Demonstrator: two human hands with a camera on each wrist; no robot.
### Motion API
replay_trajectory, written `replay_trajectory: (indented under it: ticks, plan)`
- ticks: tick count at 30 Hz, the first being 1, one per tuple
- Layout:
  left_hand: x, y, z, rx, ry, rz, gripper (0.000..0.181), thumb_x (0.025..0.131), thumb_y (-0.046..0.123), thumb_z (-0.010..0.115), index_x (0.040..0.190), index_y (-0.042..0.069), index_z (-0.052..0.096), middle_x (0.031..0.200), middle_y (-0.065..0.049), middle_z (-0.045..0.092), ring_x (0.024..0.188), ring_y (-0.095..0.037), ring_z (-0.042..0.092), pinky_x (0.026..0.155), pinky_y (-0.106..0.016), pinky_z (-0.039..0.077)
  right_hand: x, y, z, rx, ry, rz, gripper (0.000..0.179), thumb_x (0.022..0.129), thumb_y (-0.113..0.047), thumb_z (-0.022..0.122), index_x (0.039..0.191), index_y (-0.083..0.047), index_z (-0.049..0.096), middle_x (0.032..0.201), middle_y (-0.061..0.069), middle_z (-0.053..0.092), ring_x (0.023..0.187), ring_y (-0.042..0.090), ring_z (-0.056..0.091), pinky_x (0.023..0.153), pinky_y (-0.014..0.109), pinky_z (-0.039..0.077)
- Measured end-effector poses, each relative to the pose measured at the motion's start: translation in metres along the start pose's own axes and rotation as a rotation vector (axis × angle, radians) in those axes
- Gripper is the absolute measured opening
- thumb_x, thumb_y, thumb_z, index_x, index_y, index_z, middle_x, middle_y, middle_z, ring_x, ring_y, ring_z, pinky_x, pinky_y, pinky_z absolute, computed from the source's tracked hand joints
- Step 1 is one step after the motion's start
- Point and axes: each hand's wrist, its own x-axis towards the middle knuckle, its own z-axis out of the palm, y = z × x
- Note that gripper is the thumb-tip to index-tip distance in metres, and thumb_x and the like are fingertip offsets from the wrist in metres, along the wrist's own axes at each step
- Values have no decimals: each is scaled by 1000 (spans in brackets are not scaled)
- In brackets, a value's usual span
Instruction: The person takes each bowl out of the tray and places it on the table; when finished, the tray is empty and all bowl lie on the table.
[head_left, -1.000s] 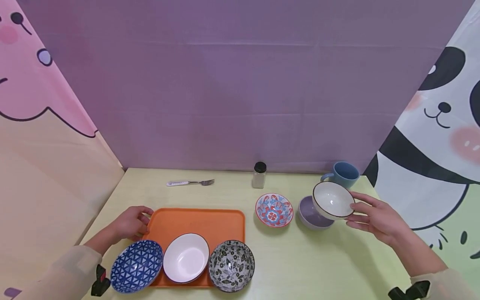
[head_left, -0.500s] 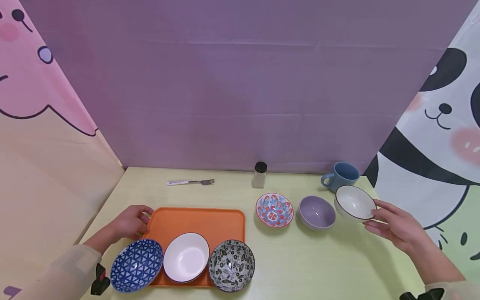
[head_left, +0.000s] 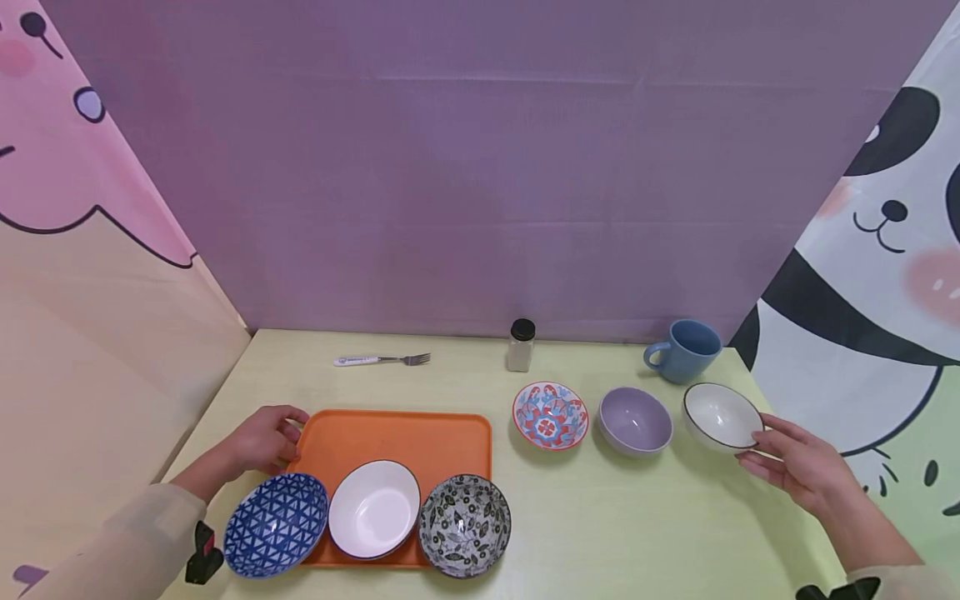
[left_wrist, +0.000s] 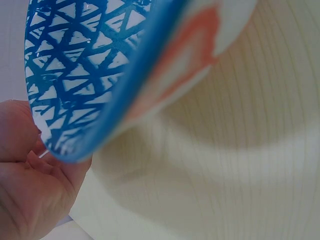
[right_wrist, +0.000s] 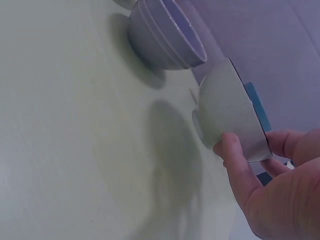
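Note:
My right hand (head_left: 806, 467) holds a white bowl with a dark rim (head_left: 720, 414) at the table's right side. In the right wrist view, the thumb and fingers pinch the rim and wall of this bowl (right_wrist: 227, 112), which hangs tilted above its shadow. A purple bowl (head_left: 635, 421) stands just left of it, and a blue mug (head_left: 684, 352) behind. At the far left corner of an orange tray (head_left: 405, 429), my left hand (head_left: 262, 439) lies with loosely bent fingers right at the edge. A blue triangle-patterned bowl (left_wrist: 85, 65) partly covers that hand in the left wrist view.
Along the tray's near side sit the blue-patterned bowl (head_left: 276, 527), a plain white bowl (head_left: 373, 510) and a black floral bowl (head_left: 465, 525). A red-and-blue bowl (head_left: 550, 416) stands right of the tray. Farther back are a fork (head_left: 382, 360) and a black-capped jar (head_left: 521, 346).
My right hand has carried the dark-rimmed white bowl rightward and lower, from over the purple bowl to its right side. The left hand has stayed at the tray's edge.

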Motion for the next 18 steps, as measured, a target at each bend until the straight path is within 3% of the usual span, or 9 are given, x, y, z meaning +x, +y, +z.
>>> replay_trajectory:
  ticks: [4, 8, 18]
  plan:
    - [-1, 2, 0, -3, 0, 3, 60, 85, -6, 69, 139, -9, 43, 110, -22, 60, 87, -27, 63, 68, -39, 64, 3, 7, -3, 1, 11, 22, 58, 104, -8, 56, 154, -11, 26, 96, -2, 71, 87, 22, 76, 86, 39, 62]
    - [-2, 2, 1, -2, 5, 5, 60, 85, -7, 69, 139, -9, 43, 109, -22, 60, 87, -28, 64, 68, -39, 64, 7, 13, -6, 10, 27, 42, 65, 104, -8, 56, 158, -11, 20, 95, -3, 71, 88, 21, 75, 87, 40, 62]
    - [-1, 2, 1, 3, 4, -3, 61, 84, -7, 70, 139, -9, 43, 111, -22, 60, 89, -28, 64, 69, -40, 64, 9, 21, -11, 70, 18, 58, 63, 104, -8, 57, 156, -19, 24, 96, -3, 72, 89, 21, 76, 88, 40, 62]
